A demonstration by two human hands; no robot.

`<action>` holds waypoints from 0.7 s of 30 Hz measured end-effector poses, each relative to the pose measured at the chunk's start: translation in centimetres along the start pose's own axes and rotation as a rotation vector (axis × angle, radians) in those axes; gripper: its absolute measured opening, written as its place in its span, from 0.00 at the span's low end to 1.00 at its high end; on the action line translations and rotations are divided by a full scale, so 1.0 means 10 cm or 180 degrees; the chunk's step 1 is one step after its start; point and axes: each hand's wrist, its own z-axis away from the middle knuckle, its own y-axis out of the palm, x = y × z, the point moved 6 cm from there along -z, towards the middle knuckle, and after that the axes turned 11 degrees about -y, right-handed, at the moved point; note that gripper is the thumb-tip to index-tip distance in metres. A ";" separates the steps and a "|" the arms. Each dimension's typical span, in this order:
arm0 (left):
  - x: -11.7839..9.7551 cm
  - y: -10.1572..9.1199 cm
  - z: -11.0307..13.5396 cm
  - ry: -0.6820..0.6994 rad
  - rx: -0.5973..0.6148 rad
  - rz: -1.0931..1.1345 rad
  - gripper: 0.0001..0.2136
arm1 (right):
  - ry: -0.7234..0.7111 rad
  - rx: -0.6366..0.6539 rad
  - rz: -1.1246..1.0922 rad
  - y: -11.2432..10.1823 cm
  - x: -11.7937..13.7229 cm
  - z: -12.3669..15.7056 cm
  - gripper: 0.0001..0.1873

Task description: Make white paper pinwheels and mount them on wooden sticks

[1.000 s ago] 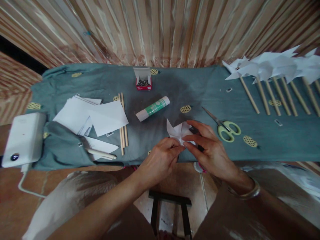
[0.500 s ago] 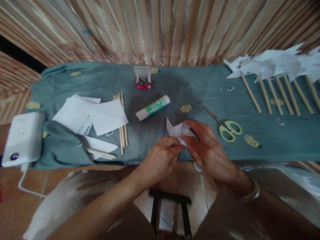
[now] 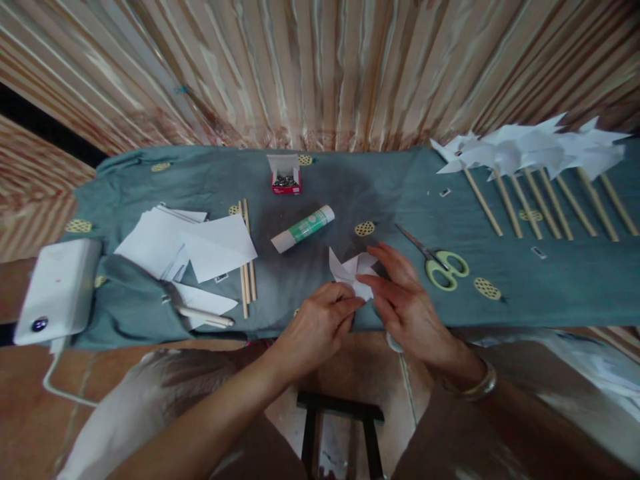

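Observation:
Both my hands meet over a small folded white paper shape [image 3: 350,270] lying near the front edge of a grey-blue cloth [image 3: 350,180]. My left hand [image 3: 320,323] pinches the paper's near corner with curled fingers. My right hand [image 3: 405,303] presses on its right side, fingers bent over it. A gold bangle [image 3: 473,388] sits on my right wrist. A white and green glue stick [image 3: 301,228] lies just behind the paper.
Green-handled scissors [image 3: 440,263] lie right of my hands. A red box of pins [image 3: 286,177] stands at the back. White paper sheets [image 3: 185,243] and wooden sticks [image 3: 246,257] lie left. Finished paper pinwheels on sticks [image 3: 530,173] line the right. A white device [image 3: 57,290] sits far left.
The view has tilted so everything sits a little lower in the picture. My hands have stayed on the folded paper, shifting slightly left with small finger movements.

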 end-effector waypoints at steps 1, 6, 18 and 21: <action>0.00 0.00 0.00 0.0004 0.0001 0.0015 0.13 | 0.0005 -0.0005 0.0001 -0.01 -0.01 0.01 0.18; 0.00 0.00 0.01 0.0025 0.0001 0.0058 0.13 | -0.0070 0.0117 0.0360 0.02 0.04 0.03 0.19; 0.01 0.02 -0.01 0.0000 0.0054 0.0092 0.11 | -0.0554 0.0354 0.0662 0.21 0.15 0.00 0.24; 0.02 0.01 0.00 -0.0010 -0.0009 0.0095 0.12 | -0.0399 0.0270 0.0625 0.12 0.11 0.00 0.23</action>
